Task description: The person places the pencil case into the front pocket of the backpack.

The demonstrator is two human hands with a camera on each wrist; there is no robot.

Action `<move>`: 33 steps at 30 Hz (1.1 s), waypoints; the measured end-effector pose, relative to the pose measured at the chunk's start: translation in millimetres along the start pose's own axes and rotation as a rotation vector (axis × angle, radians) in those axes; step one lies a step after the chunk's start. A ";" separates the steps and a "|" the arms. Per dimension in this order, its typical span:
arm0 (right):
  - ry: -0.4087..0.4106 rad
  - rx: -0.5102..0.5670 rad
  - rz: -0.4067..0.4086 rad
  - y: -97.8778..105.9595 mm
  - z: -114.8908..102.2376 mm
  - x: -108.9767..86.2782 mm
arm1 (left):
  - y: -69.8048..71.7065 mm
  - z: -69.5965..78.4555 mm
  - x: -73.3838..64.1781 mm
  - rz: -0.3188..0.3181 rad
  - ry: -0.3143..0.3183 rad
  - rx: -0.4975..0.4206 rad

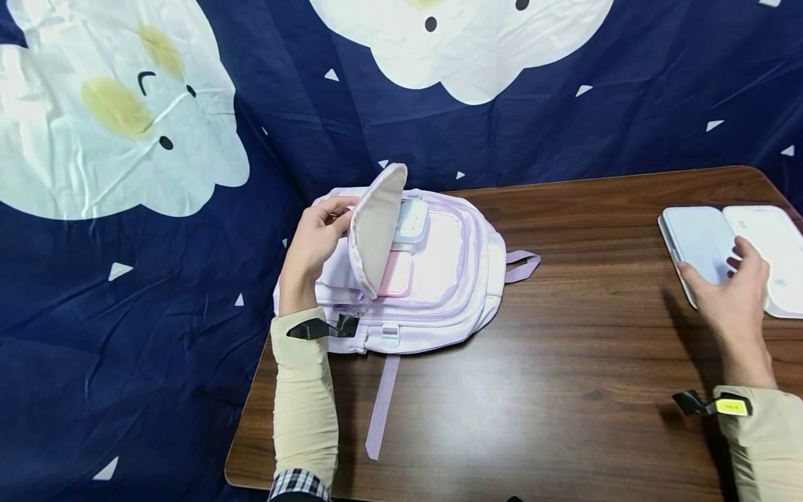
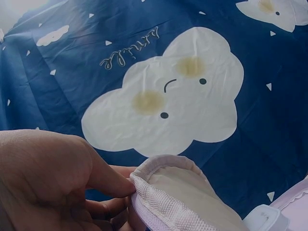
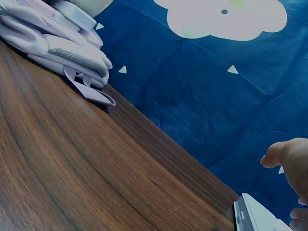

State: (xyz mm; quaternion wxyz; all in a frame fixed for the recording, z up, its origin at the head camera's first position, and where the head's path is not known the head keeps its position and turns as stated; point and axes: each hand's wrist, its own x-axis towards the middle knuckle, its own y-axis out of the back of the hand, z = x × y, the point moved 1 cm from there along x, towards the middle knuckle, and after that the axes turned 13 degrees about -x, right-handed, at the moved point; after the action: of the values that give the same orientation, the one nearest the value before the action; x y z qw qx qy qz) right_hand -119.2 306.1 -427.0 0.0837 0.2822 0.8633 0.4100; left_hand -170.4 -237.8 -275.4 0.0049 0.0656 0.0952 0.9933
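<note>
A white and lavender backpack point(image 1: 483, 293) lies on its back at the left of the table. My left hand point(image 1: 314, 240) pinches the edge of its front pocket flap point(image 1: 379, 237) between thumb and fingers and holds it raised, its cream lining showing. Inside the pocket mouth sit a light-blue box point(image 1: 411, 220) with a clear rim and a flat pink item point(image 1: 398, 273). At the right, my right hand point(image 1: 730, 300) hovers with thumb and fingers spread over a flat light-blue case point(image 1: 699, 233). A white rounded panel point(image 1: 768, 244) lies right beside that case, partly behind the fingers.
The brown wooden table point(image 1: 564, 390) has a rounded far right corner. A lavender strap point(image 1: 384, 411) trails from the backpack towards the near edge, and a strap loop point(image 1: 522, 266) sticks out to its right. Dark-blue cloth point(image 1: 533, 132) with cloud prints hangs behind and at the left.
</note>
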 end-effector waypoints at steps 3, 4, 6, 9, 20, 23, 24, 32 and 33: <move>-0.005 -0.016 -0.019 2.0 3.7 2.2 | 0.0 -0.1 -0.4 0.004 0.003 -0.003; -0.003 -0.023 -0.023 2.7 5.0 2.6 | 0.0 0.0 -0.5 0.006 0.005 -0.005; 0.001 -0.045 -0.038 4.1 7.5 3.2 | -0.1 0.1 -0.8 0.006 0.006 -0.007; 0.005 -0.096 -0.076 6.3 11.6 4.4 | 0.2 0.2 -0.9 0.007 0.005 -0.006; -0.026 -0.185 -0.161 11.7 22.8 7.4 | 0.8 -1.6 1.7 -0.007 -0.004 -0.007; -0.054 -0.213 -0.181 12.8 23.4 7.6 | 0.8 -2.3 2.3 -0.009 -0.006 -0.006; -0.061 -0.225 -0.186 13.0 23.7 7.7 | 0.9 -2.4 2.3 -0.010 -0.006 -0.006; -0.111 -0.304 -0.243 11.3 24.9 4.3 | 1.1 -1.9 1.6 -0.010 -0.004 -0.010; -0.103 -0.309 -0.246 11.4 25.2 3.6 | 1.1 -1.7 1.5 -0.009 -0.004 -0.008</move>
State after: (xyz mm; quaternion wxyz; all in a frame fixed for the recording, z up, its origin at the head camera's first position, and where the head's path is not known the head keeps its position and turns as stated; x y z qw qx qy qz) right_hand -108.0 330.6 -434.4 0.2194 0.1789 0.8128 0.5091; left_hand -172.1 -239.2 -276.6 0.0101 0.0670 0.0915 0.9935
